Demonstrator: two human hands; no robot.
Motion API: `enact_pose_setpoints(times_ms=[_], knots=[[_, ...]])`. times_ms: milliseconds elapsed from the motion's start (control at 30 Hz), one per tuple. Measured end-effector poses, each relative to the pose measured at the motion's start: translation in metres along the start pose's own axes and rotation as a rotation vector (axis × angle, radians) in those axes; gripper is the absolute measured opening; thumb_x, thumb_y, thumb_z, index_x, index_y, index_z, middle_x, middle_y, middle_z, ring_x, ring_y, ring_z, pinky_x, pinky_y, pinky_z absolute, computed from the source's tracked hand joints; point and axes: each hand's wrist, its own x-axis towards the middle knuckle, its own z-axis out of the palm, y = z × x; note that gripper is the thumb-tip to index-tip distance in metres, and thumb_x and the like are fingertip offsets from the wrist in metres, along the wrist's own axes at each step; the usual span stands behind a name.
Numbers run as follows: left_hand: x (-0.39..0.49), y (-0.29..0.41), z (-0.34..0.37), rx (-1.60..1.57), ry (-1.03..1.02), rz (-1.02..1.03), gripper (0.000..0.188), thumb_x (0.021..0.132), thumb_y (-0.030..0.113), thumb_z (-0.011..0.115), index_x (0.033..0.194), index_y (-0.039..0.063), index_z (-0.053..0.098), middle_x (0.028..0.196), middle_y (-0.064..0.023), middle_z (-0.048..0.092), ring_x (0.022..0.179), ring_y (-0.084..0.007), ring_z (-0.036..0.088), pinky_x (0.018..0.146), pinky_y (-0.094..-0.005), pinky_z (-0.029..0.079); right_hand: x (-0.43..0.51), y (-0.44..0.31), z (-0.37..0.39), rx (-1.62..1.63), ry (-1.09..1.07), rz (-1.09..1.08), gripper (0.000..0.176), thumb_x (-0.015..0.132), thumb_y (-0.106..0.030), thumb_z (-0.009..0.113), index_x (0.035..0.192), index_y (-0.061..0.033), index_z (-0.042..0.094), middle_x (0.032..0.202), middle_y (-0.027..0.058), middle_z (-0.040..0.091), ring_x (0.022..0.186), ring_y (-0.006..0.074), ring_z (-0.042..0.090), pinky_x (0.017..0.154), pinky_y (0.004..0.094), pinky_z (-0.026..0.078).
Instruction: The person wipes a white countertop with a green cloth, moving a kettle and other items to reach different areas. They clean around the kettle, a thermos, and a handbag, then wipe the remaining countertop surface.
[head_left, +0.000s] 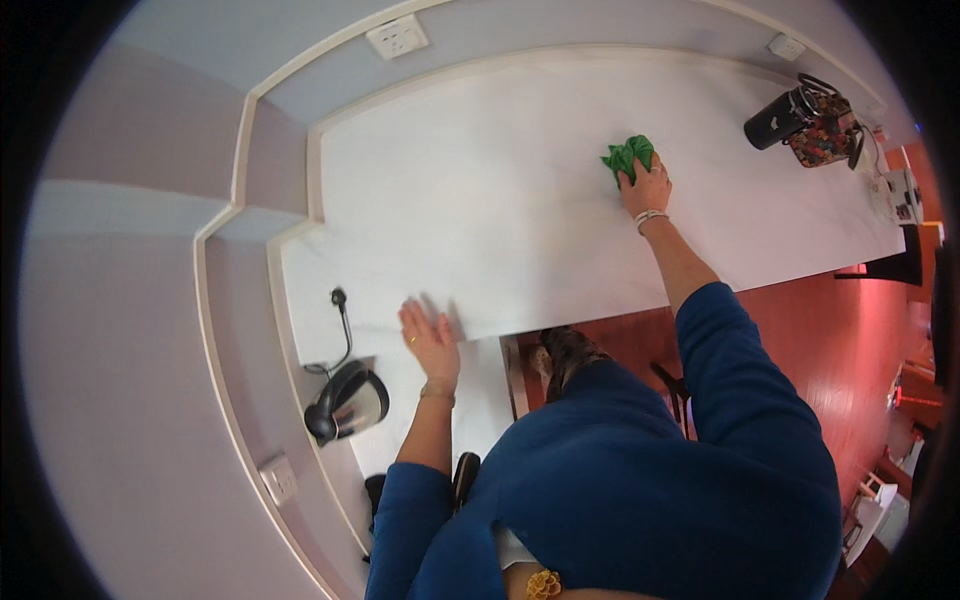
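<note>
A crumpled green cloth (628, 158) lies on the white tabletop (480, 172), with my right hand (646, 186) closed over its near side and pressing it to the surface. A bracelet circles that wrist. Over at the left, my left hand (430, 341) rests at the table's front edge, fingers apart and holding nothing. A ring is on one of its fingers. The kettle (352, 403), with a black handle and a shiny body, stands a short way left of this hand. Its black cord ends in a plug (339, 297) on the tabletop.
At the table's right end are a black canister or cup (780, 118) lying tilted and a patterned bag (823, 135). Wall sockets (397, 36) sit above the back edge. A reddish wooden floor (795, 352) shows below the front edge, with a dark chair (892, 259) at right.
</note>
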Motion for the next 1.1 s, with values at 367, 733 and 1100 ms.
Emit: enact_pose_setpoints(times_ms=[367,733,1100], knots=[[-0.029,0.033,-0.013,0.018,-0.176,0.015,0.056,0.098,0.027,0.049,0.148,0.003,0.035,0.158,-0.0169,0.028,0.147,-0.0366,0.022,0.116,-0.0549,0.020,-0.223,-0.209,-0.009,0.449,-0.350,-0.984,0.038,0.082,-0.022,0.065,0.118,-0.0103,0.064,0.142,0.0170,0.048,0.133,0.0320,0.042,0.104,0.0485,0.036],[-0.051,0.054,-0.001,0.165,-0.277,0.211,0.060,0.096,0.034,0.054,0.145,0.003,0.039,0.155,-0.0160,0.032,0.146,-0.0373,0.021,0.114,-0.0587,0.020,-0.176,-0.076,-0.022,0.319,-0.245,-0.586,0.051,0.083,-0.026,0.072,0.131,-0.0122,0.059,0.147,0.0224,0.039,0.128,0.0401,0.042,0.100,0.0494,0.038],[-0.028,-0.023,-0.040,0.201,-0.115,-0.303,0.079,0.090,0.044,0.061,0.147,-0.003,0.032,0.157,-0.0241,0.022,0.145,-0.0444,0.016,0.115,-0.0571,0.020,-0.176,-0.316,0.055,0.424,-0.547,-1.421,0.048,0.083,-0.024,0.069,0.128,-0.0085,0.060,0.150,0.0216,0.037,0.136,0.0339,0.039,0.108,0.0505,0.032]])
